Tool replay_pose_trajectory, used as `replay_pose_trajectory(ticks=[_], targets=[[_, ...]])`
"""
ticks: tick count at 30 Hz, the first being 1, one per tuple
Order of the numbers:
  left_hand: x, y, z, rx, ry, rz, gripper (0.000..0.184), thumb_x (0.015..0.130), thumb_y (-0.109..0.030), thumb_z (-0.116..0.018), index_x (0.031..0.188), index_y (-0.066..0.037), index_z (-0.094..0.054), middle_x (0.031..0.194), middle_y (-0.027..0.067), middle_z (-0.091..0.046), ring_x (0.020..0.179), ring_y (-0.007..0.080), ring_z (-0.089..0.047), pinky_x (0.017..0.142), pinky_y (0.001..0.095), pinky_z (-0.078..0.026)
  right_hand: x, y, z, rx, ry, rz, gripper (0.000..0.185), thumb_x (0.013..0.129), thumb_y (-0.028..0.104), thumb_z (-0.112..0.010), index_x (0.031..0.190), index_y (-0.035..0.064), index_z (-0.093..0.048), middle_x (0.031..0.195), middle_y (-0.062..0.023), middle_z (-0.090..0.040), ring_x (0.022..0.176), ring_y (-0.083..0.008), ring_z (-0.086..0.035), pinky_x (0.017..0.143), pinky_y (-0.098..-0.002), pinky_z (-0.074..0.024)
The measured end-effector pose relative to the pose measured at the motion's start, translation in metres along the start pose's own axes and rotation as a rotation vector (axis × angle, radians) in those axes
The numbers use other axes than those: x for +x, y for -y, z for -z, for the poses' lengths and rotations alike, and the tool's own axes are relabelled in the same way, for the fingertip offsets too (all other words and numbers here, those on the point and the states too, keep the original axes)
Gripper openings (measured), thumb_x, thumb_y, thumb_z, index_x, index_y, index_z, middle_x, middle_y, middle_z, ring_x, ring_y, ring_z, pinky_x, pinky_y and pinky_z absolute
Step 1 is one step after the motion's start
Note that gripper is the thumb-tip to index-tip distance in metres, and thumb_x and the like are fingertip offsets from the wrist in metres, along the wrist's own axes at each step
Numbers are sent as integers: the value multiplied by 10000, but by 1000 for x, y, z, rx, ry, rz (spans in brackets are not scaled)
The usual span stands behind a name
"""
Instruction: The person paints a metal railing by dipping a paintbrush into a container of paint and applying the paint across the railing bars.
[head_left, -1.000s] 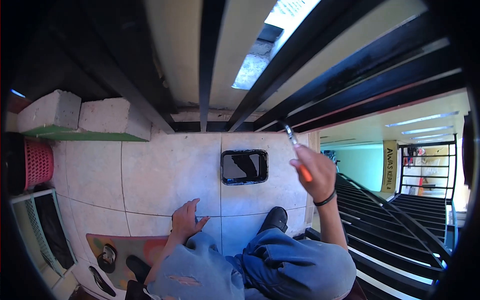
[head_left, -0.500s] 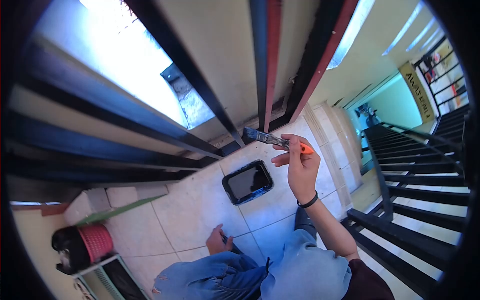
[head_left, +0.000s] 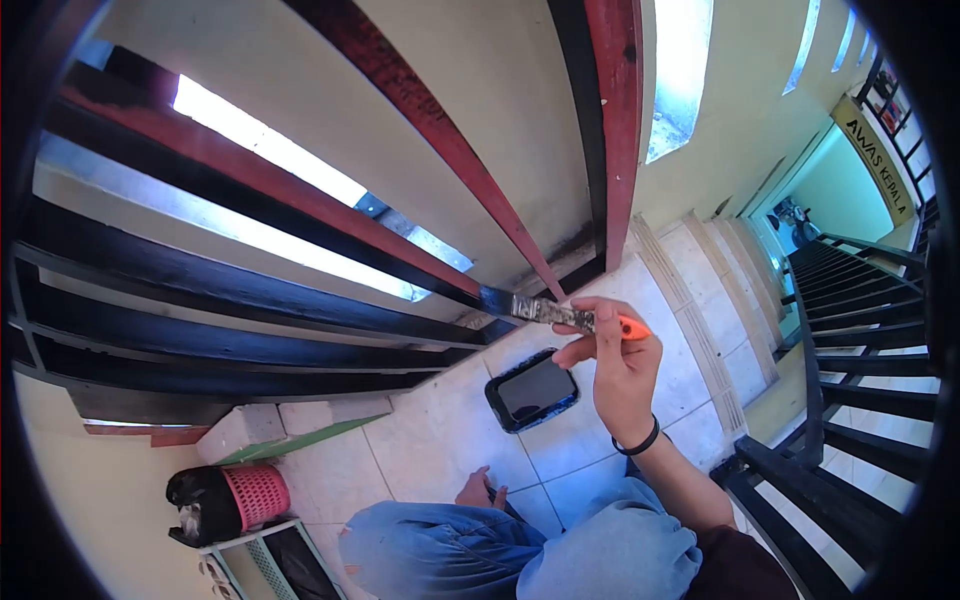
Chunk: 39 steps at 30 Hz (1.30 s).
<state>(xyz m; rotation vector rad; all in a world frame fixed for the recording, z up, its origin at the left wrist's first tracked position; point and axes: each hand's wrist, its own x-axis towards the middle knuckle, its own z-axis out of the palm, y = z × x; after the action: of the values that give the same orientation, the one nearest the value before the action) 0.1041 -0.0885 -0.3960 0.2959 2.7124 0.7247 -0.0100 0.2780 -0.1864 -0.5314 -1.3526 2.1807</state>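
Note:
My right hand (head_left: 622, 365) grips a paintbrush (head_left: 560, 312) with an orange-tipped handle. The dark bristles are at the lower end of a metal bar (head_left: 425, 265) that is partly red and partly black. Below the brush, a black tray (head_left: 532, 390) of dark paint lies on the tiled floor, its upper right edge near my fingers. My left hand (head_left: 482, 488) is low beside my knee, with its fingers apart and nothing seen in it; part of it is hidden by my leg.
Red and black bars (head_left: 620, 130) rise in front of a wall. Concrete blocks (head_left: 335, 412), a pink basket (head_left: 257, 495) and a rack (head_left: 262, 560) are at the lower left. Steps (head_left: 735, 300) and a black railing (head_left: 860, 380) are on the right.
The view has turned toward the bars, showing more red surfaces. My right hand has brought the brush from the bars on the right to a bar further left.

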Motion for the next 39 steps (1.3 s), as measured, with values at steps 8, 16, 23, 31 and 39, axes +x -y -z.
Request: replay_pose_trajectory(ticks=[8, 16, 23, 31, 39], targets=[[-1, -5, 1, 71, 59, 66, 594, 897, -352, -785, 1343, -17, -580, 950, 121, -634, 741, 274, -631, 705, 382, -533, 4, 52, -29, 268, 136, 53, 408, 1118, 316, -495, 1210, -52, -648, 961, -181, -764, 688, -161, -735, 621, -240, -559], [1, 3, -1, 48, -48, -70, 591, 913, -392, -771, 1326, -12, -587, 904, 109, -629, 687, 235, -608, 666, 355, -524, -15, 10, 20, -53, -15, -12, 410, 1119, 321, -491, 1170, -50, -659, 873, -167, -763, 642, -158, -719, 634, -239, -549], [4, 10, -3, 16, -76, -138, 572, 890, -368, -780, 1308, -20, -601, 901, 101, -619, 676, 251, -601, 647, 370, -510, -37, -27, 49, -155, -39, -183, 405, 1118, 315, -495, 1170, -46, -671, 887, -157, -760, 637, -146, -714, 611, -237, -544], [5, 5, -1, 34, -27, -87, 546, 860, -324, -801, 1283, -36, -608, 922, 114, -621, 727, 281, -631, 653, 394, -510, -48, -59, 71, -445, 2, -194, 339, 1089, 261, -567, 1162, -49, -684, 857, -141, -761, 656, -153, -732, 595, -249, -549], [84, -7, 2, -644, 70, 257, 375, 1021, -379, -668, 1181, -44, -611, 954, 56, -662, 791, 132, -648, 672, 291, -526, -60, -70, 84, -627, 5, -179, 278, 1065, 213, -609, 1126, -46, -689, 828, -141, -765, 666, -169, -748, 589, -260, -552]])
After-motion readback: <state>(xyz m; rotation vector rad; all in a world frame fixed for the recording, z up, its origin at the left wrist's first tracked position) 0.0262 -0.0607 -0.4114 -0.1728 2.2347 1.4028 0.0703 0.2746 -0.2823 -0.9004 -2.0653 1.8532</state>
